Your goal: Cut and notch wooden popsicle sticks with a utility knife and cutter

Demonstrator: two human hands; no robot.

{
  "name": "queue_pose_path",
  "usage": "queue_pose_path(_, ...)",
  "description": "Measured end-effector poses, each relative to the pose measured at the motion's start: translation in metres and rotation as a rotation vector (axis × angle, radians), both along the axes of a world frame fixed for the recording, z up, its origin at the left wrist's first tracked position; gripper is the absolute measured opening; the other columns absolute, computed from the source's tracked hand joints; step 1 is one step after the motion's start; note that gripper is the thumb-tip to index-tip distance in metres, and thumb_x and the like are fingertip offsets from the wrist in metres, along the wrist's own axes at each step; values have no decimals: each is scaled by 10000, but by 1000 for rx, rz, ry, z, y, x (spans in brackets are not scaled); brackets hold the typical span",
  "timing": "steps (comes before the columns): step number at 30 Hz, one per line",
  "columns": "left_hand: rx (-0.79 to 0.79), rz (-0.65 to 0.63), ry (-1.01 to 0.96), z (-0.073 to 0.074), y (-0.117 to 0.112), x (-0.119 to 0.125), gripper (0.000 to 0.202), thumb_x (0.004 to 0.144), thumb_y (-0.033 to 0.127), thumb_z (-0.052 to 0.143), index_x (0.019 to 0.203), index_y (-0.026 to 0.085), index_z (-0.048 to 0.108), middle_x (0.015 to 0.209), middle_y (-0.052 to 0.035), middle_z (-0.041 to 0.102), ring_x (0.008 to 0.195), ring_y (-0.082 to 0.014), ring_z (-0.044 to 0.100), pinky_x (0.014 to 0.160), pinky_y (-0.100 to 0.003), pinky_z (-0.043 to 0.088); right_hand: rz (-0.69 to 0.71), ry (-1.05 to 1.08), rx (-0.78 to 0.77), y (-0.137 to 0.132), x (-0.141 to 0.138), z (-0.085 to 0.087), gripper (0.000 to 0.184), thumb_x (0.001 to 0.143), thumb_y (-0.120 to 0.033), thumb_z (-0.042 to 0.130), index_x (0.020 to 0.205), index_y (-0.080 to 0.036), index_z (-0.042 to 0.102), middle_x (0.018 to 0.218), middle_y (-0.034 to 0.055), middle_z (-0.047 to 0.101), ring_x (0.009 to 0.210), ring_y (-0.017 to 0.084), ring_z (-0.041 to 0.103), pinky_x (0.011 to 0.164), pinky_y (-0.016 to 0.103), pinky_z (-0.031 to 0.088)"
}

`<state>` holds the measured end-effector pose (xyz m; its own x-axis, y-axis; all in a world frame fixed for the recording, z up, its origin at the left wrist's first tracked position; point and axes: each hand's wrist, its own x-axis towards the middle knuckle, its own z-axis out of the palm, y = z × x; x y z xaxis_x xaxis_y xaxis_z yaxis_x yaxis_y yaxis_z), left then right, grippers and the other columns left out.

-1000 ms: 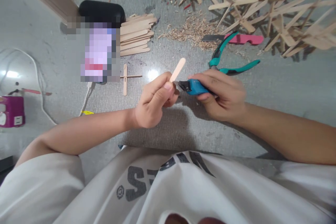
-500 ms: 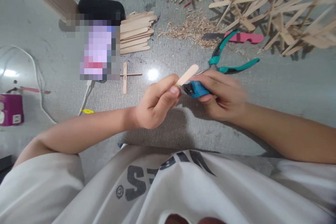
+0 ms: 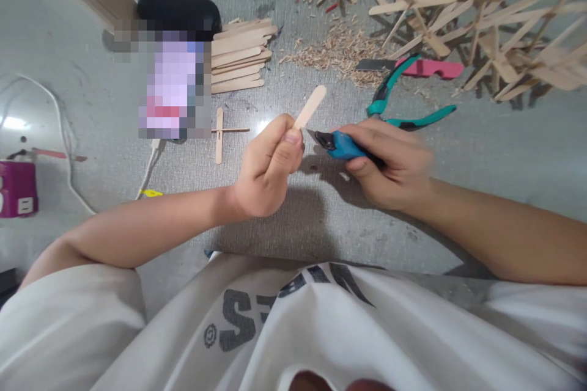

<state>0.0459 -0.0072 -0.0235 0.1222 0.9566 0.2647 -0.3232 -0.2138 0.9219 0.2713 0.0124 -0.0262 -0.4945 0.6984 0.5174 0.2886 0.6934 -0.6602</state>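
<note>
My left hand (image 3: pixel 266 168) is closed in a pinch on a pale wooden craft stick (image 3: pixel 310 107), which points up and to the right above the grey table. My right hand (image 3: pixel 389 162) is wrapped round a blue utility knife (image 3: pixel 342 145). The knife's dark tip points left and sits just below and right of the stick, close to my left thumb. Whether the blade touches the stick I cannot tell.
Teal-handled pliers (image 3: pixel 397 104) and a pink knife (image 3: pixel 419 67) lie behind my right hand beside wood shavings (image 3: pixel 339 52). A stack of sticks (image 3: pixel 238 58), a small stick cross (image 3: pixel 220 134), a blurred phone (image 3: pixel 172 85) and a large stick structure (image 3: pixel 481 6) lie farther back.
The stick has swung from leaning over the knife back to a steeper angle. My right hand drew the knife slightly down and away from it. The view shifted a little.
</note>
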Motion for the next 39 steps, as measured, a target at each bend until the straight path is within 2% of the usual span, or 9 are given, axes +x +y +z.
queue_pose_path(5,27,-24,-30,0,-2,-1,527,1222,553,575,817,254,422,633,78,361,504,-74,309,489,-245,303,-18,-54,-32,-2,3,-1,432,1169,-541,639,1530,-356,787,1108,120,862,872,300,798,703,478,662)
queue_pose_path(10,63,-55,-55,0,-3,-2,473,1239,451,562,829,245,447,647,74,382,508,-68,304,501,-237,303,0,-49,2,-1,4,-1,426,1191,-516,611,1535,-325,774,1075,116,849,849,285,796,678,462,665)
queue_pose_path(18,-9,-106,-27,-1,-1,-4,539,1199,620,581,818,270,427,596,77,382,490,-91,334,477,-267,319,-16,-121,-51,-4,7,2,429,1184,-551,576,1532,-394,771,1151,123,868,899,323,804,705,538,673)
queue_pose_path(22,-43,-97,-13,-1,-2,-4,568,1188,660,572,803,273,415,590,78,355,494,-96,332,473,-277,317,13,-46,-17,-3,4,0,423,1194,-482,606,1567,-347,753,1122,118,853,885,293,802,706,470,667)
queue_pose_path(26,-19,-105,-26,0,-2,-4,539,1206,599,571,808,266,423,590,83,344,494,-90,311,479,-267,305,17,2,15,0,2,-3,423,1192,-492,644,1537,-284,775,1069,101,836,837,251,786,687,402,637)
queue_pose_path(30,47,-138,-55,0,-3,-6,489,1223,504,572,822,256,440,605,82,366,495,-82,308,494,-251,315,32,-14,15,1,4,-4,434,1200,-492,622,1552,-291,776,1118,115,848,902,260,812,737,408,673)
queue_pose_path(35,87,-218,-49,2,-4,-9,467,1207,518,607,847,257,464,629,69,454,488,-82,342,483,-244,335,96,-38,14,2,7,0,483,1213,-474,584,1656,-327,707,1073,86,821,822,239,776,695,380,650)
queue_pose_path(39,119,-275,10,7,-5,-13,441,1215,534,584,883,258,494,635,69,461,487,-83,370,468,-251,337,130,-32,5,0,8,3,511,1221,-479,551,1700,-349,672,1040,79,819,808,243,776,691,375,648)
